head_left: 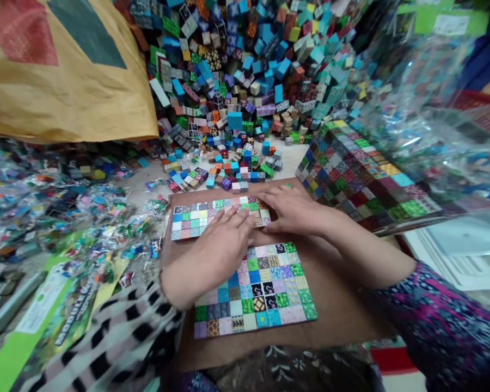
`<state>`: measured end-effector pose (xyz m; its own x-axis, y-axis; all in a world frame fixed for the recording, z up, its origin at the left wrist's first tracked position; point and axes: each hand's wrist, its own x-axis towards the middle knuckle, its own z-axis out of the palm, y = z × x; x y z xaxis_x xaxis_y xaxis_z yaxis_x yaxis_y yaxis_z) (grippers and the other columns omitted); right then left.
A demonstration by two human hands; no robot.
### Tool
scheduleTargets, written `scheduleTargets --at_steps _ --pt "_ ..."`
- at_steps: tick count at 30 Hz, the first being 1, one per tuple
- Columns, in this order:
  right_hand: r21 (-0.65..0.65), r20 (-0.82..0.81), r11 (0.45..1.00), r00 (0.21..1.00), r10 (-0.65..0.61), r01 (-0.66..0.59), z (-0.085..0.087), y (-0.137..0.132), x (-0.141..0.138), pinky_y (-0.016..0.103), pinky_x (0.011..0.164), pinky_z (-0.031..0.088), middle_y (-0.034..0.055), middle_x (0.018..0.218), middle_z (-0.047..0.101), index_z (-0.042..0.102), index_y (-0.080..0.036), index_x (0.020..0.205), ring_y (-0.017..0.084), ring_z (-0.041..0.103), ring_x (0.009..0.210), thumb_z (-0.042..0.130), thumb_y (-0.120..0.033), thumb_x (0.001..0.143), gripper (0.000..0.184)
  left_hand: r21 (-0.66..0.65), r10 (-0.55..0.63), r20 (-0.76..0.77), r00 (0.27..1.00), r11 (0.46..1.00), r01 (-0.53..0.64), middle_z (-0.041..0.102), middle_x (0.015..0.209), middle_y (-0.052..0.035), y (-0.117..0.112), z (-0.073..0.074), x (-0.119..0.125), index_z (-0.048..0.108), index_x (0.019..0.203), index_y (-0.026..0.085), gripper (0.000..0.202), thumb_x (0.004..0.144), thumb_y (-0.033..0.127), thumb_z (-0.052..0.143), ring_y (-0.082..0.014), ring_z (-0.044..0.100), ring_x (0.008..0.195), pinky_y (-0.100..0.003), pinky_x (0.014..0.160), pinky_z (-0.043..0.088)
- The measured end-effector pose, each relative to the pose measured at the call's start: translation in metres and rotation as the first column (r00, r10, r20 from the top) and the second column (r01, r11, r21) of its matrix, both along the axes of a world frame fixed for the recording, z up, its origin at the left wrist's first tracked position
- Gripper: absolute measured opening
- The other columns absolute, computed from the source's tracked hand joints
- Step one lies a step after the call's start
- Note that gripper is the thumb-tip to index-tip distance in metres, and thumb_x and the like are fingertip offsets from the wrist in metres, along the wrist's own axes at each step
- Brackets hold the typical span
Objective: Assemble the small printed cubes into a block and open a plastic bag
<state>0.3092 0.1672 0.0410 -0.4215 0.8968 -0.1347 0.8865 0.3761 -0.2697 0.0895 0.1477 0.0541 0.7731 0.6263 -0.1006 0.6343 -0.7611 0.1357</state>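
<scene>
Brown board (pixel 343 288) carries a multicoloured slab of patterned blocks (pixel 190 218). The left hand (pixel 220 242) lies over it, fingers flat, gripping nothing; the right hand (pixel 294 209) spans its right end, fingers spread, contact seemingly light. Uneven pushing could split rows.

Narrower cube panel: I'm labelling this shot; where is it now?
In the head view, the narrower panel lies left of centre on the brown board, beyond the wider panel, left hand over it, right hand at its right end.
</scene>
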Motion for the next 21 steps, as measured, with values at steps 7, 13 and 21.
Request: scheduleTargets --at_steps 7,13,21 --pt "0.049 -0.074 0.999 0.997 0.003 0.0 0.0 -0.001 0.0 0.052 0.099 0.04 0.0166 0.133 0.06 0.059 -0.015 0.133 0.038 0.051 0.121 0.073 -0.038 0.075 0.064 0.007 -0.01 -0.129 0.992 1.0 0.011 0.033 0.158 -0.0194 0.033 -0.01 0.026 0.037 0.151 0.004 0.057 0.098 0.025 0.041 -0.0339 0.03 0.147 -0.052 0.122 0.023" --pt "0.072 -0.031 0.997 0.999 0.011 -0.009 0.002 -0.002 -0.001 0.049 0.096 0.041 0.0159 0.126 0.063 0.062 -0.013 0.127 0.036 0.052 0.117 0.071 -0.033 0.077 0.055 0.098 -0.104 -0.102 0.989 0.989 0.114 0.035 0.157 -0.0214 0.036 -0.025 0.021 0.037 0.15 0.002 0.055 0.101 0.027 0.034 -0.0301 0.034 0.146 -0.046 0.122 0.026" --pt "0.087 0.003 0.996 1.0 0.001 -0.001 0.003 -0.01 0.007 0.05 0.095 0.039 0.0163 0.121 0.063 0.064 -0.013 0.119 0.036 0.052 0.113 0.069 -0.036 0.076 0.05 0.112 -0.125 -0.115 0.985 0.984 0.138 0.033 0.158 -0.0206 0.034 -0.03 0.02 0.036 0.151 0.001 0.054 0.103 0.027 0.03 -0.0283 0.029 0.148 -0.043 0.123 0.021"
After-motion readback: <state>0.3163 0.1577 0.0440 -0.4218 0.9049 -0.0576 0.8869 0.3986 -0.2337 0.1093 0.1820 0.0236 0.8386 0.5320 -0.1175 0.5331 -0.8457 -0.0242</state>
